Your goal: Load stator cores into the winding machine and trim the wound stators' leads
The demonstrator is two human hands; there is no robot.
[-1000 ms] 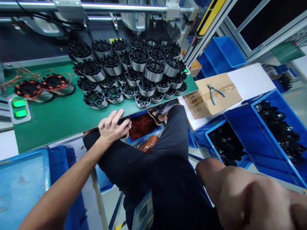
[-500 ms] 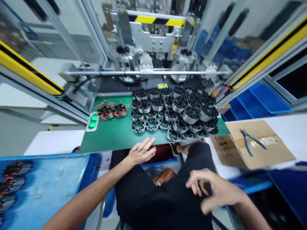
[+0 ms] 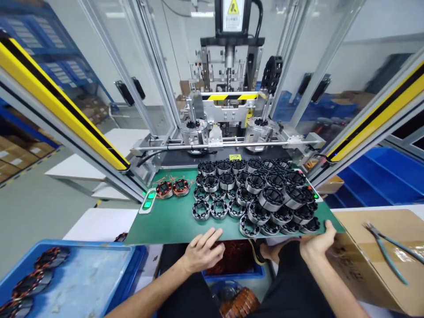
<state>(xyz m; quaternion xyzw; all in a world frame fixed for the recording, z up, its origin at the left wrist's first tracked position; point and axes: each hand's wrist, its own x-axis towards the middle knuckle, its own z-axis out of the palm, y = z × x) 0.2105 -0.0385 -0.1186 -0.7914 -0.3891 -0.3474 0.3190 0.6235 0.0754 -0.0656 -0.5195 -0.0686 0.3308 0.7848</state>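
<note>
My left hand (image 3: 204, 251) lies at the front edge of the green worktop (image 3: 159, 232), its fingers loosely stretched and holding nothing. My right hand (image 3: 318, 240) clasps the worktop's right front edge, thumb above and the other fingers hidden below. Beyond the hands stand several bare motor stators (image 3: 271, 198), silver rings with black inner teeth, stacked in rows. The front bare stator (image 3: 201, 210) is close to my left fingertips but apart from them. Left of the stack are two stators wound with copper wire (image 3: 172, 188), loose wire ends trailing behind them.
A machine with a crossbar (image 3: 228, 144) and two metal cylinders stands behind the worktop, between yellow-black posts. Left is a blue tray (image 3: 89, 274) with wound stators. On the right, pliers (image 3: 387, 251) lie on a cardboard box (image 3: 374, 221). A button panel (image 3: 149, 201) glows green.
My right hand has risen from above my lap to the worktop's right front edge. My left hand stays at the front edge. The view has tilted up, showing more of the machine.
</note>
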